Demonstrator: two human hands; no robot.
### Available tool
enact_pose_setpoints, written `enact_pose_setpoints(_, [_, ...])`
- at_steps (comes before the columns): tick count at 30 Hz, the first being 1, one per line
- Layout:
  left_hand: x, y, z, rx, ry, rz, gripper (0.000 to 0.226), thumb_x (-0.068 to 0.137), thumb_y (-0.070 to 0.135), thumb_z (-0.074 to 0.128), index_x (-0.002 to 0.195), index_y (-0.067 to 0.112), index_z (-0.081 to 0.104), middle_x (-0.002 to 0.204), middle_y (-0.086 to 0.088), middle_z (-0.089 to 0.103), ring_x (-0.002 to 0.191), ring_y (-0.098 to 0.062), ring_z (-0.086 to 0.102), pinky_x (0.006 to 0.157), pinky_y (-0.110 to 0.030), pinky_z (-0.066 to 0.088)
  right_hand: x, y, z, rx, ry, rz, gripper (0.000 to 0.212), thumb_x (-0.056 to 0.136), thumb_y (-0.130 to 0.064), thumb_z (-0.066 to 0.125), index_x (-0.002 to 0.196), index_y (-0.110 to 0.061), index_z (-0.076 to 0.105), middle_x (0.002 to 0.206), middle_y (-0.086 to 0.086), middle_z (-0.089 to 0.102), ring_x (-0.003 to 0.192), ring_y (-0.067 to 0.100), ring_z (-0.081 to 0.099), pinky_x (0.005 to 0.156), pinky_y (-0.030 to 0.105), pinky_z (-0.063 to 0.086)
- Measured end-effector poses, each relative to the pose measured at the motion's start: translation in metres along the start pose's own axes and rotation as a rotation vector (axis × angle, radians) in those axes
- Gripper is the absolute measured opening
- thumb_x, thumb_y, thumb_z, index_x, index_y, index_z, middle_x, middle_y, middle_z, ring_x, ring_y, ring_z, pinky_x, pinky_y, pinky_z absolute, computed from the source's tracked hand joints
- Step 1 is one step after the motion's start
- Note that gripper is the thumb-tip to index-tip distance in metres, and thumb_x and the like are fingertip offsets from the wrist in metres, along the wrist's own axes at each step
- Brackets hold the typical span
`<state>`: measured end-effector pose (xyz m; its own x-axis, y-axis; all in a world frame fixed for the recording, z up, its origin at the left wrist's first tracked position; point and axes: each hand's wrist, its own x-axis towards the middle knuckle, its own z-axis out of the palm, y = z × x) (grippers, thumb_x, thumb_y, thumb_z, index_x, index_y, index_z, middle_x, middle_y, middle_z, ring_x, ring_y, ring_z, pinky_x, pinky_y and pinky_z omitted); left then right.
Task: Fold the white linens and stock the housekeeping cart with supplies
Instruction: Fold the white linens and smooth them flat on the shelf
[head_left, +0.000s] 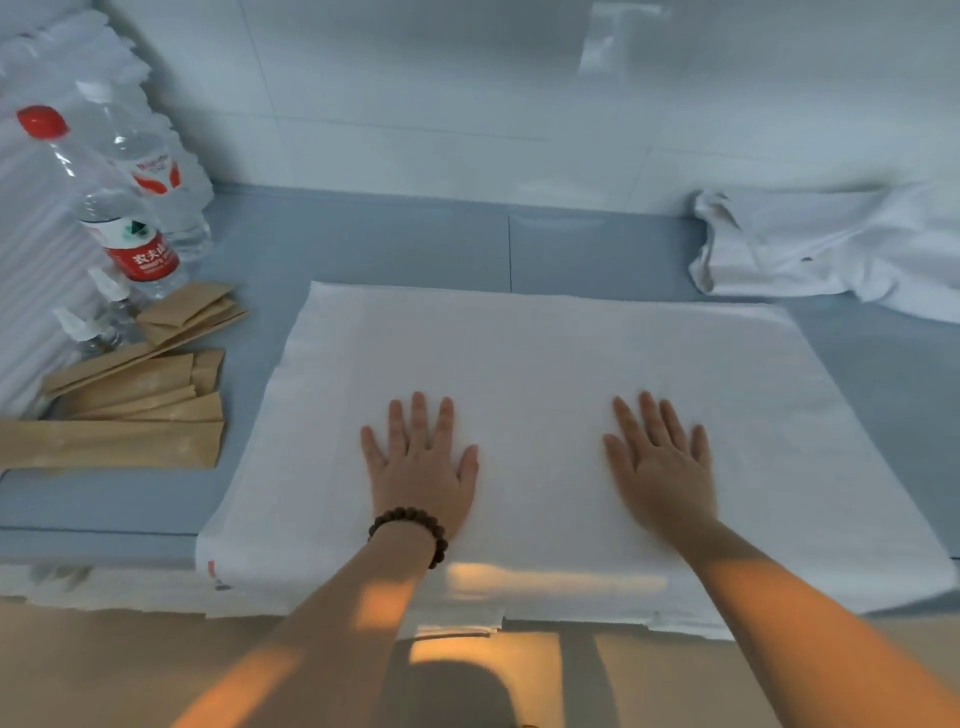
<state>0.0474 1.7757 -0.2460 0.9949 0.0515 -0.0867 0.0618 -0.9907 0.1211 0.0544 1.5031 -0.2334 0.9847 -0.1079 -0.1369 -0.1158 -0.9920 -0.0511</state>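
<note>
Nearest me, the white linen (545, 358) lies spread on the counter (395, 244), and its near edge hangs just over the front lip. My left hand (421, 470), the one with the bead bracelet (410, 530), and my right hand (662, 470) both lie palm-down on its near half. They are level with each other and apart. The fingers (418, 415) are straight and spread, released, and press the cloth without grasping it.

The linen's long axis runs left to right, and most of the cloth lies beyond my fingertips toward the far side. Neither hand is closer to the far edge. The left hand sits nearer the left side edge, the right hand nearer the right. I judge this to be smoothing before another fold, and the next fold would turn on taking one short side across to the other.

On the left, just beside the linen but not touching it, lie brown paper packets (140, 405). Behind them stand two water bottles (130, 228) against a stack of folded white linens (31, 270). At far right a crumpled white cloth (831, 249) waits, well apart from my hands.
</note>
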Motion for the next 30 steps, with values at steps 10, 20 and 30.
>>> enact_pose_setpoints(10, [-0.002, 0.063, -0.015, -0.066, -0.199, -0.053, 0.064, 0.098, 0.049, 0.013, 0.152, 0.025, -0.011, 0.159, -0.006, -0.018, 0.144, -0.037, -0.017, 0.111, -0.066, -0.004, -0.032, 0.095, -0.007, 0.06, -0.029, 0.313, 0.057, 0.096, -0.057, 0.008, 0.149, -0.042, -0.006, 0.161, -0.005, -0.007, 0.148, 0.019, -0.008, 0.117, 0.052, -0.003])
enact_pose_setpoints(20, [-0.016, 0.18, 0.012, 0.014, -0.169, 0.259, 0.063, 0.093, 0.061, 0.007, 0.148, 0.039, -0.013, 0.159, 0.002, -0.02, 0.142, -0.035, -0.024, 0.099, -0.072, -0.019, -0.01, 0.093, -0.005, 0.056, -0.004, 0.091, 0.056, 0.097, -0.056, 0.011, 0.149, -0.043, -0.007, 0.16, -0.01, -0.011, 0.147, 0.015, -0.013, 0.114, 0.055, -0.009])
enact_pose_setpoints(30, [0.011, 0.205, 0.013, 0.042, -0.102, 0.112, 0.068, 0.085, 0.07, -0.003, 0.146, 0.043, -0.019, 0.159, 0.002, -0.02, 0.143, -0.035, -0.021, 0.097, -0.077, -0.009, 0.015, 0.211, -0.023, 0.029, -0.031, 0.251, 0.058, 0.098, -0.055, 0.015, 0.151, -0.037, 0.0, 0.161, -0.005, -0.005, 0.148, 0.017, -0.006, 0.117, 0.052, -0.001])
